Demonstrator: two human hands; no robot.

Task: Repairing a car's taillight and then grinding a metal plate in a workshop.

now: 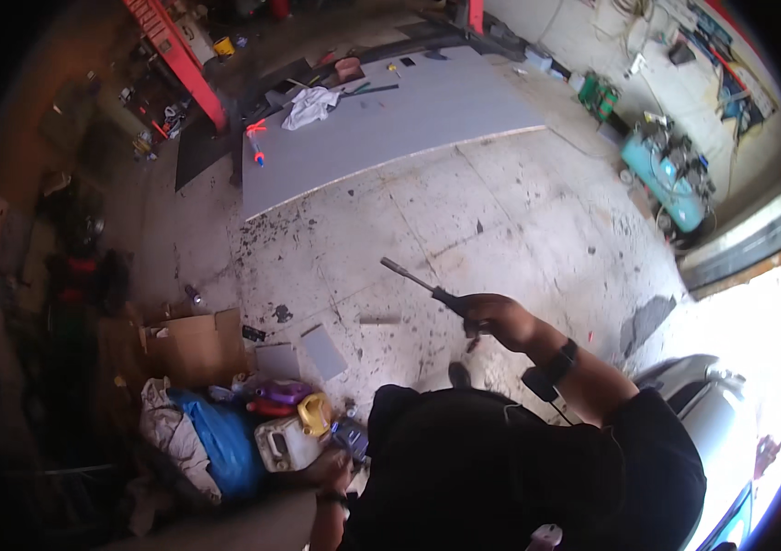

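My right hand [498, 320] is closed around the dark handle of a long-shafted tool [413, 277]. Its thin metal shaft points up and left over the floor and ends in a thicker, socket-like tip. A dark part of it shows beneath my fingers, but its exact kind is unclear. Low in the picture, my left hand [331, 470] hangs by my side, close to a whitish jerrycan [287, 444] and a dark blue container [351, 435]. Shadow and blur hide its fingers, so I cannot make out whether it holds anything.
A large grey board [381, 124] lies ahead, bearing a white cloth [311, 107] and tools. A red post [179, 64] stands left of it. Blue bag [216, 441], yellow jug [315, 415] and cardboard box [193, 349] crowd the lower left. A teal compressor [666, 182] stands right.
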